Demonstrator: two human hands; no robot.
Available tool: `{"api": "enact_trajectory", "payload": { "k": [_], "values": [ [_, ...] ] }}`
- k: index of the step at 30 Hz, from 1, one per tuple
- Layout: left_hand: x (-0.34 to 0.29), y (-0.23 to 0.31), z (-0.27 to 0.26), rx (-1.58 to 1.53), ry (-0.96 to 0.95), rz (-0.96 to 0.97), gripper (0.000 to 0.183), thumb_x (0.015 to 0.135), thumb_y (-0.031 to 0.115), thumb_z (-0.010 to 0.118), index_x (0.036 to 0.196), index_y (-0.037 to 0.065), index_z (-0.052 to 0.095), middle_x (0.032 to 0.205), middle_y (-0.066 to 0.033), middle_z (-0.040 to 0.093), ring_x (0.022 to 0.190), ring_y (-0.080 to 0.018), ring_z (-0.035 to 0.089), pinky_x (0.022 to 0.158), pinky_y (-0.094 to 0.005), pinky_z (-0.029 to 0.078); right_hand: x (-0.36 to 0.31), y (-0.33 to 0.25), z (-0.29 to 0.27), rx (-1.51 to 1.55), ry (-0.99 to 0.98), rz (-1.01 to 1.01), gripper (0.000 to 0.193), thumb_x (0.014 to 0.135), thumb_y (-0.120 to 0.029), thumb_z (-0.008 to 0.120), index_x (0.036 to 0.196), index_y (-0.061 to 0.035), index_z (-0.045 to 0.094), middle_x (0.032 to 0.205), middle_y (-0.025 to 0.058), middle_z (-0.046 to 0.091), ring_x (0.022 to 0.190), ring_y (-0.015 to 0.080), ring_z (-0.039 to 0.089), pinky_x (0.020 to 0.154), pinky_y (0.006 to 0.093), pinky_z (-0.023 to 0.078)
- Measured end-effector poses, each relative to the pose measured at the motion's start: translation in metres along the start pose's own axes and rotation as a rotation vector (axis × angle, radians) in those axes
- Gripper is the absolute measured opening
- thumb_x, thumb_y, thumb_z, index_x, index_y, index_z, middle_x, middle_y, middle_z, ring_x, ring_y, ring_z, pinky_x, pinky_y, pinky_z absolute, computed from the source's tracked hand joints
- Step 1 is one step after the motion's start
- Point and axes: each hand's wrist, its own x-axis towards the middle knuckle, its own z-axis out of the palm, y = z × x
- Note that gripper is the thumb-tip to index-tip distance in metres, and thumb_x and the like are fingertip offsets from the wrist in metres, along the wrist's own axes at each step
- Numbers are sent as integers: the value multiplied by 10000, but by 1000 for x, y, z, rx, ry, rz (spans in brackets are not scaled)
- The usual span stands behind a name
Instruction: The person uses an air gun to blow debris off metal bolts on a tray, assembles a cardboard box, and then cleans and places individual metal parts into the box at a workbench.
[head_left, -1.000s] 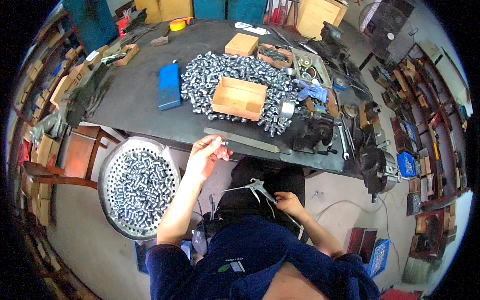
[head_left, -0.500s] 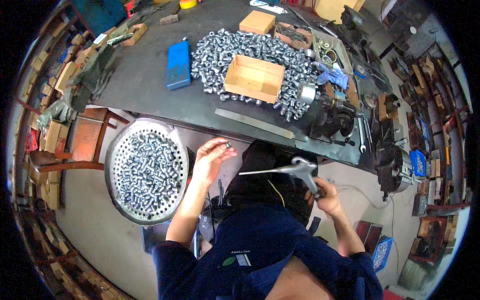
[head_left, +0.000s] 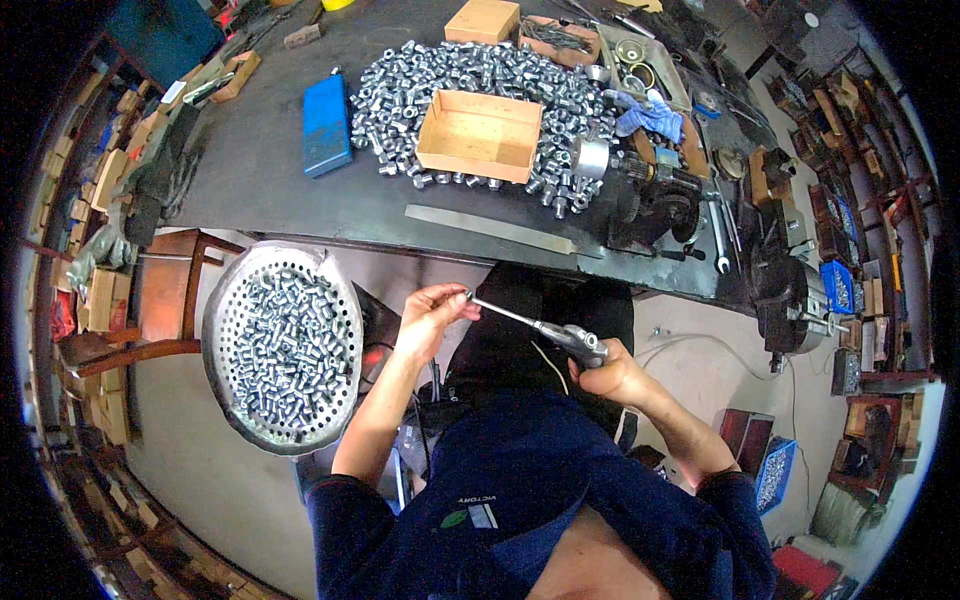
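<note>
Between the fingertips of my left hand (head_left: 430, 320) is a small metal fitting (head_left: 468, 295), mostly covered by the fingers. My right hand (head_left: 612, 378) is wrapped round the grip of an air blow gun (head_left: 575, 342). Its long thin nozzle points left, and the tip meets or nearly meets the fitting; I cannot tell whether it is inside. To the left of my left arm, a round perforated metal pan (head_left: 218, 340) carries many similar fittings (head_left: 290, 345). More fittings (head_left: 390, 95) lie heaped on the dark workbench (head_left: 250, 170), with an open cardboard box (head_left: 480, 165) among them.
A flat metal strip (head_left: 490, 230) lies along the bench's near edge. Left of the heap is a blue box (head_left: 327, 130). At the right stand a vise (head_left: 660, 212) and a wrench (head_left: 720, 240). A wooden chair (head_left: 168, 290) is beyond the pan, and a pale hose (head_left: 690, 346) trails right.
My right hand has raised and turned the blow gun, bringing its nozzle tip up to the fitting in my left hand. The whole view has shifted slightly.
</note>
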Motion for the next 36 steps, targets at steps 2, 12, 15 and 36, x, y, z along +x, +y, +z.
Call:
{"api": "enact_trajectory", "payload": {
  "k": [2, 12, 15, 36],
  "values": [
    [3, 0, -5, -151, 34, -66, 179, 830, 99, 584, 955, -27, 559, 825, -140, 631, 769, -268, 637, 768, -386, 510, 6, 15, 1, -99, 58, -3, 171, 729, -192, 596, 721, -21, 590, 577, -12, 507, 563, 73, 443, 502, 282, 368],
    [2, 1, 6, 353, 77, 34, 205, 810, 162, 623, 886, -20, 565, 827, -142, 634, 791, -267, 640, 775, -383, 514, 12, 16, -7, -118, 8, -38, 322, 715, -244, 626, 590, 22, 496, 503, 98, 435, 471, 115, 380, 440, 341, 332],
    [-1, 23, 19, 1245, 60, 312, 227, 741, 163, 672, 852, -6, 569, 790, -146, 624, 752, -262, 637, 760, -347, 516, 15, 20, -12, -167, 42, 6, 345, 714, -267, 624, 592, 28, 495, 497, 96, 434, 472, 119, 385, 444, 343, 333],
    [4, 5, -14, 66, 75, -228, 318, 845, 185, 579, 996, -84, 503, 881, -204, 608, 852, -308, 621, 813, -399, 492, 8, 16, -15, -154, 83, 28, 229, 712, -208, 644, 602, -37, 539, 550, 145, 493, 468, 273, 451, 462, 352, 358]
  ]
}}
